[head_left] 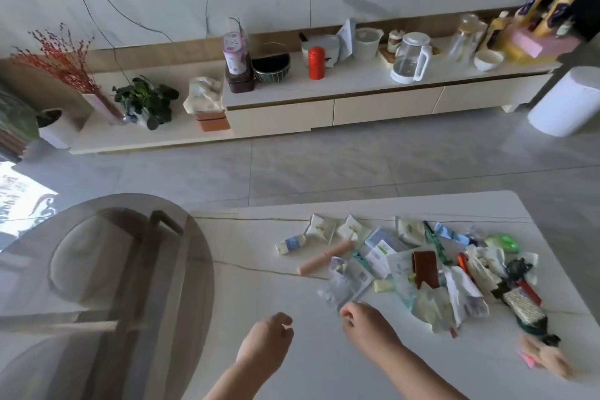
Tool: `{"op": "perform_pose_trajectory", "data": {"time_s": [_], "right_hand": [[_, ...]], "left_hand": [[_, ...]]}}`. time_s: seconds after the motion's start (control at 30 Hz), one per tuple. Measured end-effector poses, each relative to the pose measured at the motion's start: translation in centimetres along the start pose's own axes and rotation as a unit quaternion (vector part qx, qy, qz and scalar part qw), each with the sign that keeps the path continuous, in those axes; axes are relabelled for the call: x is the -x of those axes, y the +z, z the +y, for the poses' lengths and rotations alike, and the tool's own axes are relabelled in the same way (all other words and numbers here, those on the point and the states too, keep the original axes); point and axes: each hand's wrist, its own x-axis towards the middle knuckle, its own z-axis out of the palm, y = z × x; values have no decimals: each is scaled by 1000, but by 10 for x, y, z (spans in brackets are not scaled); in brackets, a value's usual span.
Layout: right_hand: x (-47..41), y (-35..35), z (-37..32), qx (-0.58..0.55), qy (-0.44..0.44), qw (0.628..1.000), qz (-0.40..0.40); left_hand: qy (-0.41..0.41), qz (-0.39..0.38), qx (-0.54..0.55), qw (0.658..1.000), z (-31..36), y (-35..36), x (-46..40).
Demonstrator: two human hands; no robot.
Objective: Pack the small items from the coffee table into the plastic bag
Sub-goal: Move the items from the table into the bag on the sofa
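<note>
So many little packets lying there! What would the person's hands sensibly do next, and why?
Probably spread the clear plastic bag open with both hands. The right hand pinches its near edge, the left hand hovers beside it with nothing visible in it, and the packets lie loose on the coffee table.

Small items on coffee table
</note>
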Motion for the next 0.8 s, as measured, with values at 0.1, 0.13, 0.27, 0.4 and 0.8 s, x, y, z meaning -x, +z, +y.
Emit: {"op": "perform_pose_trajectory", "data": {"time_s": [0.1, 0.13, 0.27, 0.4, 0.8], "right_hand": [[-43, 10, 15, 10, 9, 1000, 10], [-58, 14, 20, 14, 15, 1000, 13], [-121, 36, 39, 22, 41, 998, 29], [-183, 59, 52, 36, 65, 996, 58], [-277, 117, 63, 35, 101, 975, 194]], "left_hand": [[9, 15, 0, 1000, 0, 8, -47], [12, 19, -2, 1000, -1, 12, -65], [26, 51, -16, 998, -5, 24, -142], [49, 90, -64, 993, -8, 36, -218], [24, 181, -125, 975, -29, 82, -336]]}}
